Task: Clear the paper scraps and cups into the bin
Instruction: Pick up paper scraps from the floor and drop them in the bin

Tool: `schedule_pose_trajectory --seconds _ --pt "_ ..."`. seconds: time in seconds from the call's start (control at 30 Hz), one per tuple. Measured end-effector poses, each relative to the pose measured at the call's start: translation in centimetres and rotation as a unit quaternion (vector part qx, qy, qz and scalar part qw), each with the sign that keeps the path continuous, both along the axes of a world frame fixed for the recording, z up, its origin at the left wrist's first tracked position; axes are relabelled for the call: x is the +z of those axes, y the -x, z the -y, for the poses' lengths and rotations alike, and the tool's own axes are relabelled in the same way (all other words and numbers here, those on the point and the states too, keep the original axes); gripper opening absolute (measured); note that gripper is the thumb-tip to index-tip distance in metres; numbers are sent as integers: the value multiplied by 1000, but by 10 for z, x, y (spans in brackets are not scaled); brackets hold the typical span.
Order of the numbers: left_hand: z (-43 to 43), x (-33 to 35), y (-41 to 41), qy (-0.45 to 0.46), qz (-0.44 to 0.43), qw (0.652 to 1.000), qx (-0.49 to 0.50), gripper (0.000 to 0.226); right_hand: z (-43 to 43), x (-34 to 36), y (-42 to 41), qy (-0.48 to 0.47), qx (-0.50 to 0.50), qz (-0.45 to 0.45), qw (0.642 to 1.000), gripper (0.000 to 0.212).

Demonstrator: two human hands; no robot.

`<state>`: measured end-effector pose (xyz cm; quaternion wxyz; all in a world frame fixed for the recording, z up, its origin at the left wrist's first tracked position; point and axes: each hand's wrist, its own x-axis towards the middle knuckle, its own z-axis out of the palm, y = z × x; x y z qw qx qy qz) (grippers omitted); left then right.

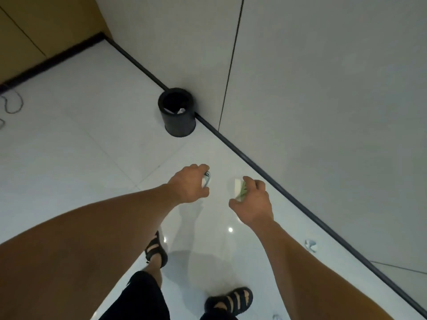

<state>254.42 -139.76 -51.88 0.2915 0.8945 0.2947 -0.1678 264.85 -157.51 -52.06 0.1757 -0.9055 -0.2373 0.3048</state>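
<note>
left hand [189, 184] curls round a scrap [206, 180], probably light; right hand [253, 203] pinches a cup [238, 188], likely crushable, by its wall.

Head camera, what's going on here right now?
A person faces the black bin by the wall, arms stretched toward it. The left hand grips a small scrap; the right hand holds a white-and-green piece, possibly a flattened cup. Some paper already lies in the bin, and a second scrap sits on the floor near the wall at right.
</note>
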Motion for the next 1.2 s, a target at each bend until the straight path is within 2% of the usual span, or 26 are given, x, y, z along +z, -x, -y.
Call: schedule_pose_trajectory --seconds 0.13,0.3,0.5,0.67,0.93,1.2 --pt "-89 35 21 -8 -3 1000 7 64 -95 34 21 2 15 11 1000 77" --pt "-221 91 53 -59 25 997 36 67 -219 74 45 -10 62 43 997 78" --pt "-318 121 66 -83 44 993 67 71 -330 104 40 -42 105 85 990 77" --pt "-375 116 41 -73 43 994 63 71 -393 101 12 -45 105 90 989 76" --pt "-470 92 -39 -71 23 996 39 68 -481 67 -70 -34 66 42 996 79" --pt "-540 54 -107 -38 21 999 -5 62 -542 42 -132 -1 36 31 999 81"
